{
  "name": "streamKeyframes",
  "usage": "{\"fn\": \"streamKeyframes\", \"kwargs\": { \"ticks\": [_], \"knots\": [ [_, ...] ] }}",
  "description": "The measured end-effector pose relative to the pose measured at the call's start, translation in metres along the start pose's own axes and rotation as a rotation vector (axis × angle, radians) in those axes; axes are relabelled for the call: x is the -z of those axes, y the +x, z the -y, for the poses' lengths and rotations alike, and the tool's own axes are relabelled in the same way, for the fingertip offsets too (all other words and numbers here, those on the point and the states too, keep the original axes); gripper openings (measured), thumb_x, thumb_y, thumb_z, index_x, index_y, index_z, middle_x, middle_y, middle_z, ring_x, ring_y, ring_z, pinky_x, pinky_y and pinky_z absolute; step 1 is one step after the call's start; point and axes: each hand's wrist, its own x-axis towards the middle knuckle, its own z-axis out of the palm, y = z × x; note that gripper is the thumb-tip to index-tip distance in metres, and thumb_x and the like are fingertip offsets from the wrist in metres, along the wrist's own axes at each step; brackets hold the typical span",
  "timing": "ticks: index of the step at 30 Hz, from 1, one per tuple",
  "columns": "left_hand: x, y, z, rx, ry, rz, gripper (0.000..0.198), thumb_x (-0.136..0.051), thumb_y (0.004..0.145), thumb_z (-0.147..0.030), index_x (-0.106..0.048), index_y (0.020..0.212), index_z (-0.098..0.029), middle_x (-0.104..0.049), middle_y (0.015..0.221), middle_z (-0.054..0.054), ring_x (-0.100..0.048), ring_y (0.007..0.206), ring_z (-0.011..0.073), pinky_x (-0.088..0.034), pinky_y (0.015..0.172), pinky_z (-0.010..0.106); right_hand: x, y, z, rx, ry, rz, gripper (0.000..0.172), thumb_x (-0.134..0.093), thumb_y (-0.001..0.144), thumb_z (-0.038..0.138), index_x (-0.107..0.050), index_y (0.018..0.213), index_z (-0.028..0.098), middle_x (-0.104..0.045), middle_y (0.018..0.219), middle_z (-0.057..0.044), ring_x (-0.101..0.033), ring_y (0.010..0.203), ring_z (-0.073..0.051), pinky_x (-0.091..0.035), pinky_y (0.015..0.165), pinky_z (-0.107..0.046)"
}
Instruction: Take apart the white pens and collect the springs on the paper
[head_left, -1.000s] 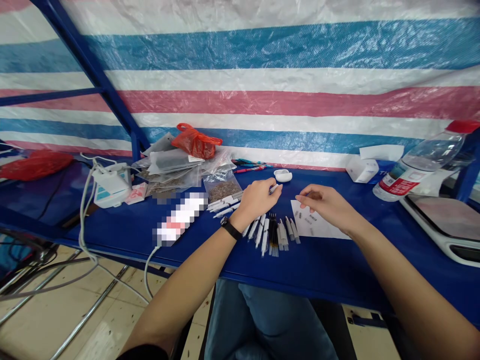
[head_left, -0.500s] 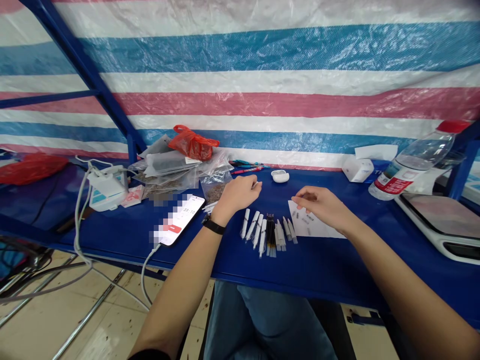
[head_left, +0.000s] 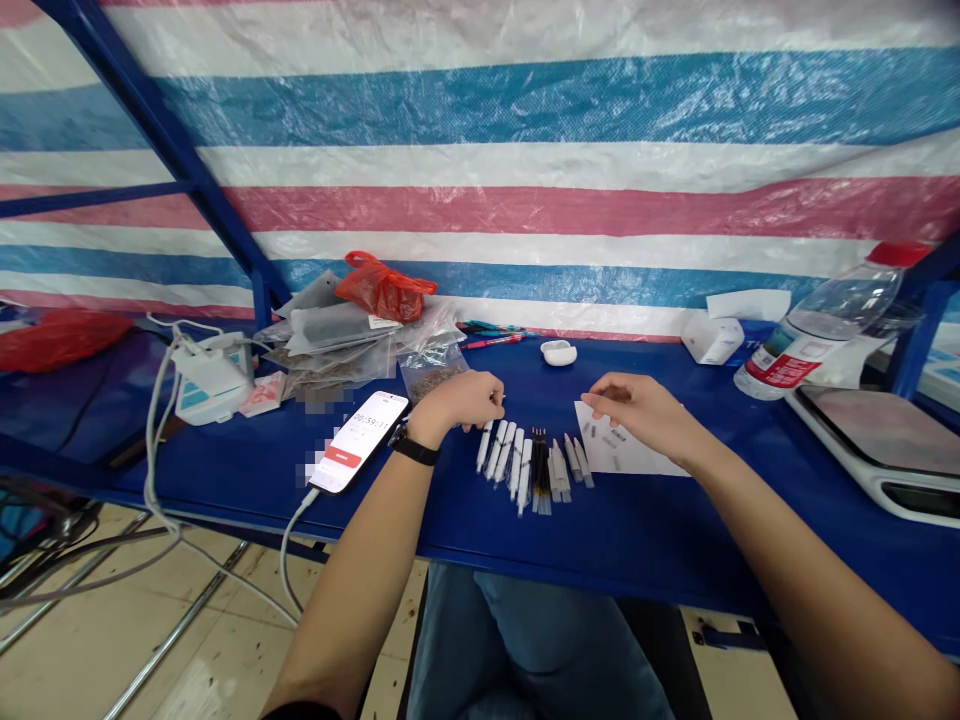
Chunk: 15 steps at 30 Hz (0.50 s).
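My left hand (head_left: 469,398) is closed, its fingertips pinched just above the top ends of several white pen barrels (head_left: 504,450) lying side by side. Something small and dark shows at the pinch, too small to name. Beside the barrels lie several thin black pen refills (head_left: 539,465) with clear ends, then several short grey-white pointed tubes (head_left: 574,460). Over a white paper (head_left: 652,458) with small dark pieces on it hovers my right hand (head_left: 634,405), thumb and forefinger brought together. Whatever those fingertips may hold cannot be made out.
A phone (head_left: 360,440) with a running timer lies left. Behind are plastic bags (head_left: 337,335), a red bag (head_left: 386,290), pens (head_left: 495,341) and a white earbud case (head_left: 559,352). Rightward stand a large bottle (head_left: 810,340), a tissue pack (head_left: 716,338) and a scale (head_left: 885,440).
My left hand has come down and slightly left, toward the tops of the white pen barrels. My right hand has hardly moved over the paper.
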Motion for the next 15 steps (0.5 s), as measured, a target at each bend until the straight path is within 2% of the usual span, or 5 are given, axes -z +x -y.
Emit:
{"fn": "streamKeyframes", "kwargs": {
  "ticks": [5, 10, 12, 15],
  "knots": [
    [-0.0004, 0.0, -0.0019, -0.01, -0.072, 0.096, 0.012, -0.059, 0.079, -0.018, -0.051, 0.072, -0.022, -0.066, 0.057, -0.003, -0.061, 0.046, 0.0156, -0.047, 0.054, 0.026, 0.0011, 0.0009, -0.0035, 0.019, 0.014, 0.018, 0.028, -0.065, 0.085, 0.048, -0.066, 0.078, 0.021, -0.071, 0.077, -0.007, -0.057, 0.06, -0.017, -0.043, 0.056, -0.03],
    [-0.0003, -0.0012, -0.0081, -0.008, -0.124, 0.103, 0.014, -0.053, 0.086, -0.02, -0.05, 0.072, -0.022, -0.069, 0.059, -0.003, -0.059, 0.044, 0.0141, -0.049, 0.057, 0.026, 0.0012, 0.0012, -0.005, 0.04, 0.019, 0.013, 0.031, -0.066, 0.084, 0.051, -0.066, 0.077, 0.022, -0.07, 0.075, -0.006, -0.057, 0.059, -0.017, -0.042, 0.055, -0.03],
    [0.0011, -0.001, -0.0076, -0.019, -0.069, 0.0, 0.015, -0.051, 0.087, -0.023, -0.053, 0.072, -0.022, -0.068, 0.06, -0.002, -0.06, 0.048, 0.0158, -0.047, 0.059, 0.028, 0.0008, 0.0014, -0.0045, 0.03, 0.013, 0.004, 0.03, -0.065, 0.084, 0.05, -0.066, 0.077, 0.021, -0.07, 0.076, -0.006, -0.057, 0.06, -0.017, -0.042, 0.055, -0.03],
    [0.0049, 0.0, 0.0002, -0.012, 0.099, -0.252, 0.016, -0.057, 0.086, -0.028, -0.059, 0.071, -0.022, -0.073, 0.075, 0.002, -0.068, 0.073, 0.0212, -0.044, 0.065, 0.029, 0.0004, 0.0017, -0.0038, 0.008, 0.015, -0.002, 0.027, -0.065, 0.085, 0.048, -0.067, 0.077, 0.022, -0.07, 0.076, -0.006, -0.059, 0.062, -0.018, -0.043, 0.056, -0.031]
  ]
}}
